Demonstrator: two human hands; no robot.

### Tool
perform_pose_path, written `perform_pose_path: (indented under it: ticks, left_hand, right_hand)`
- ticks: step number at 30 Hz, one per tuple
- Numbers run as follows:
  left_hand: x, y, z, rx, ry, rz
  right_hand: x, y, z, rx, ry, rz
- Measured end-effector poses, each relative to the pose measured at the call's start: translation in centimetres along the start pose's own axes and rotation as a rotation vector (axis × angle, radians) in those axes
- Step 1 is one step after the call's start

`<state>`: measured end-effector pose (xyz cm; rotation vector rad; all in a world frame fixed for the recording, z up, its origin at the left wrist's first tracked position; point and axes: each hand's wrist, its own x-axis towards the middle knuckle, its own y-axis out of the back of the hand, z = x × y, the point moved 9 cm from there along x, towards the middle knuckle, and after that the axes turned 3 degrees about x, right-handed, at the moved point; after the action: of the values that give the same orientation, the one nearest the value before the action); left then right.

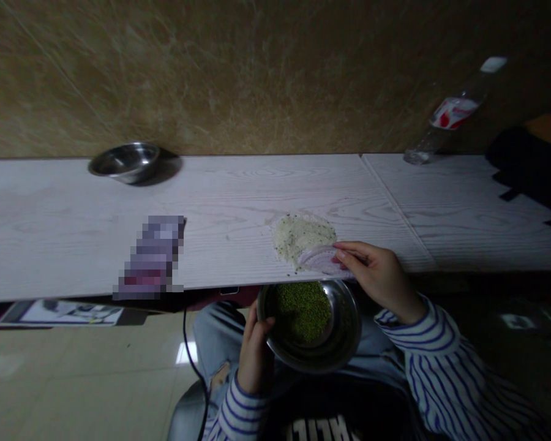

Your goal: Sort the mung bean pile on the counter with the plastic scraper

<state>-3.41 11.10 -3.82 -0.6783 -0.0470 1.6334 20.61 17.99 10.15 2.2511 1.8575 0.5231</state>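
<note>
My left hand [256, 346] grips the rim of a steel bowl [344, 331] from its left side, thumb over the edge. Green mung beans [305, 309] lie inside the bowl, which sits below the table's front edge, over my lap. Between the fingertips of my right hand [379, 272] is a thin, pale purple, see-through plastic piece [319, 258] with a curved edge. That piece lies against the near right side of a pile of white grains [298, 236], which look like rice, with dark green specks among them.
A second steel bowl [126, 162] stands near the wall at the left. A blurred-out flat object [151, 257] lies closer to the front edge. At the right are a clear plastic bottle [454, 113] and a dark cloth item [528, 165]. A black cable [188, 343] hangs below.
</note>
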Motion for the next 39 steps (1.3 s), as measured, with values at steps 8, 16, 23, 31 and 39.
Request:
perform_pose_path:
  ticks: [8, 16, 23, 31, 39]
  left_hand:
    - [0.0, -0.3, 0.0, -0.056, -0.015, -0.033]
    - [-0.2, -0.3, -0.1, -0.086, 0.025, 0.004]
    - [-0.3, -0.4, 0.2, -0.104, 0.036, 0.016]
    - [-0.4, -0.5, 0.0, -0.122, 0.047, 0.005]
    - [-0.3, -0.2, 0.1, -0.12, 0.03, 0.01]
  right_hand:
    - [-0.6, -0.6, -0.7, -0.031, 0.018, -0.025]
    - [-1.1, 0.2, -0.5, -0.086, -0.006, -0.013]
    - [-1.8, 0.9, -0.6, -0.129, -0.014, 0.03]
    - [-1.5, 0.4, -0.8, -0.13, 0.006, 0.01]
    - [-1.0, -0.2, -0.8, -0.126, 0.039, -0.007]
